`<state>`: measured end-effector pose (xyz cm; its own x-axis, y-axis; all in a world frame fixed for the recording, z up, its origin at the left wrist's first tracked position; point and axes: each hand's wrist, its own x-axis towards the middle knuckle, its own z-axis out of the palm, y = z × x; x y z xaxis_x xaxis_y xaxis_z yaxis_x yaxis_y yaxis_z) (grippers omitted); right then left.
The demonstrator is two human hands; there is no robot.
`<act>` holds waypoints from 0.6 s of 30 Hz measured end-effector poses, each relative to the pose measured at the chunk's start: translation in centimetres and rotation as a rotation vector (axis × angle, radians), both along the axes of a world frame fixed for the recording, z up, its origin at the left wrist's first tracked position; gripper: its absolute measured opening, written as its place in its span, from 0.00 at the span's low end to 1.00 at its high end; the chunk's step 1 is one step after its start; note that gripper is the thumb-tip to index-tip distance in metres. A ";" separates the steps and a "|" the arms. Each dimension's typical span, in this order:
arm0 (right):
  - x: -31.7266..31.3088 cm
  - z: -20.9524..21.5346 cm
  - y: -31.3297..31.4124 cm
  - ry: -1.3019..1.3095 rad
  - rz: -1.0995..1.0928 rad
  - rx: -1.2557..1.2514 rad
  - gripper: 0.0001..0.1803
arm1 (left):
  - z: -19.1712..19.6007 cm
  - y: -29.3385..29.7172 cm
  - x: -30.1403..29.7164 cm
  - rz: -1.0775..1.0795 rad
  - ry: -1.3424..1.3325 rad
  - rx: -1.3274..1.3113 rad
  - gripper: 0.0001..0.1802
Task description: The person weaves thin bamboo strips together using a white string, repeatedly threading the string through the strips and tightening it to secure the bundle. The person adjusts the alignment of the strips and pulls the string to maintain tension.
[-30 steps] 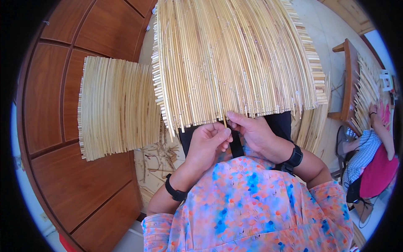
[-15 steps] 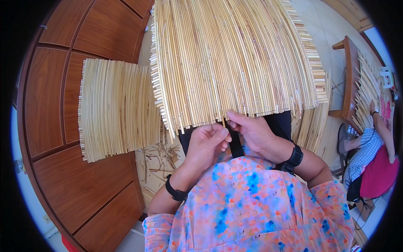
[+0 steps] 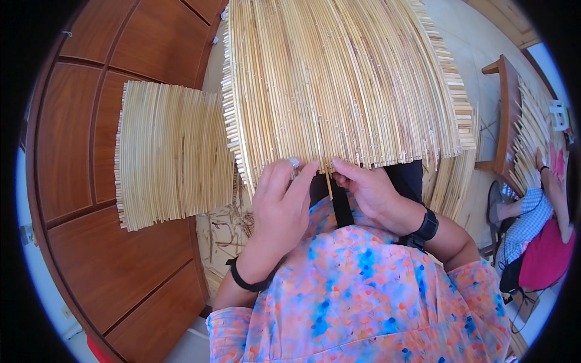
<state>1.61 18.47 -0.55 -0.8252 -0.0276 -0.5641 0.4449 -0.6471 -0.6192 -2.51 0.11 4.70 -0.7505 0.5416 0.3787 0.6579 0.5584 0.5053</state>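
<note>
A large mat of pale, straight reed stalks [image 3: 339, 78] lies before me, its near edge close to my lap. A single thin stalk [image 3: 329, 186] sticks out past that edge, between my hands. My left hand [image 3: 281, 196] is at the edge left of this stalk, fingers apart, thumb tip near the stalk; its fingertips are partly hidden. My right hand [image 3: 372, 190] is closed on the edge just right of the stalk, thumb on top and fingers curled beneath.
A smaller reed mat [image 3: 175, 151] leans by the brown wooden panels [image 3: 66, 139] at left, with stalk scraps [image 3: 224, 233] on the floor. More stalks [image 3: 451, 181] lie at right. Farther right, another person [image 3: 544, 236] sits beside a wooden bench [image 3: 503, 115] holding stalks.
My left hand has let go of the protruding stalk and moved left and up to the mat's edge, its fingers spreading. My right hand has stayed almost in place.
</note>
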 end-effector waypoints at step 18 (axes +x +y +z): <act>-0.1 0.2 -0.3 -0.061 -0.026 -0.058 0.12 | -2.0 -0.1 -1.2 -0.047 0.016 -0.084 0.24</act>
<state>1.55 18.17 -0.38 -0.7903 -0.0408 -0.6114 0.4633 -0.6927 -0.5527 -3.74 0.01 2.70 -0.7174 0.6065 0.3428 0.6924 0.5663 0.4472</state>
